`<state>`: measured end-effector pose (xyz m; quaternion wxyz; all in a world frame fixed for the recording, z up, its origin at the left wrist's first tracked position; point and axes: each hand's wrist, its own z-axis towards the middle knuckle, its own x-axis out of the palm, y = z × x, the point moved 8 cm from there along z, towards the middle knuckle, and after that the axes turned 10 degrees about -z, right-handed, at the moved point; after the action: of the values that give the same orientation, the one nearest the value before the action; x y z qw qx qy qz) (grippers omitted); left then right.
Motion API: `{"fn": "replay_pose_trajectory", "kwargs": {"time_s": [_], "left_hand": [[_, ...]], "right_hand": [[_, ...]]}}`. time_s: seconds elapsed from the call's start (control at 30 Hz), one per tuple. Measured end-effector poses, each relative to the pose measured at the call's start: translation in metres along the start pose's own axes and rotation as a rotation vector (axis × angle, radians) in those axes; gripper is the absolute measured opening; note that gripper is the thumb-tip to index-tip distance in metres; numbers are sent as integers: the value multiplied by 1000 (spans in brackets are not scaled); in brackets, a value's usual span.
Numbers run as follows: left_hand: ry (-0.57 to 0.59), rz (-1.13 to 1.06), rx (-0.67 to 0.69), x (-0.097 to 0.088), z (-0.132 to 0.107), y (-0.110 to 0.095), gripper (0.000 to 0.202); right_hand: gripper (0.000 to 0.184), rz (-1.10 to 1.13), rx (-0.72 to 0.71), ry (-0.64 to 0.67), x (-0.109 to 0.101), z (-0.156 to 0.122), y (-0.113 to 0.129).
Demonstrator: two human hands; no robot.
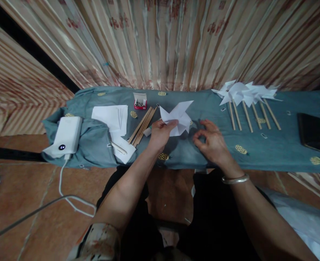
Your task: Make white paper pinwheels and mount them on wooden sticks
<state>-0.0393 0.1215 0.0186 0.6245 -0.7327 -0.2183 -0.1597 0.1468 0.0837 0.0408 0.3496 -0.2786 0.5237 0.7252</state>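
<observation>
My left hand (161, 134) pinches a white paper pinwheel (178, 116) near its middle, thumb on top. The pinwheel's folded blades point outward above the cloth. Just right of it is my right hand (210, 141), thumb and forefinger pressed together in a ring and the other fingers raised. Whatever lies in that pinch, if anything, is too small to make out. Beside my left hand lies a bundle of wooden sticks (143, 126). A pale cylinder (147, 131), partly covered by the hand, rests against them. Behind the sticks stands an open red box (140, 102) of small metal pieces.
White paper sheets (111, 117) and a pale pen-like tool (118, 147) lie at left, near a white power bank (67, 136) with a cable. Several finished pinwheels (243, 93) on sticks lie at back right. A dark phone (313, 131) is at far right. Curtains hang behind.
</observation>
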Motion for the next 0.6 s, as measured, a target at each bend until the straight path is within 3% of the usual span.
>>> {"fn": "replay_pose_trajectory", "kwargs": {"time_s": [0.17,0.33,0.6], "left_hand": [[11,23,-12,-1,-1,2,14],[23,46,-36,2,-4,5,11],[67,26,-51,11,-9,7,9]], "right_hand": [[7,-96,-39,4,4,-3,8],[9,154,-19,-121,-21,3,24],[16,274,-24,-42,-21,5,37]]}}
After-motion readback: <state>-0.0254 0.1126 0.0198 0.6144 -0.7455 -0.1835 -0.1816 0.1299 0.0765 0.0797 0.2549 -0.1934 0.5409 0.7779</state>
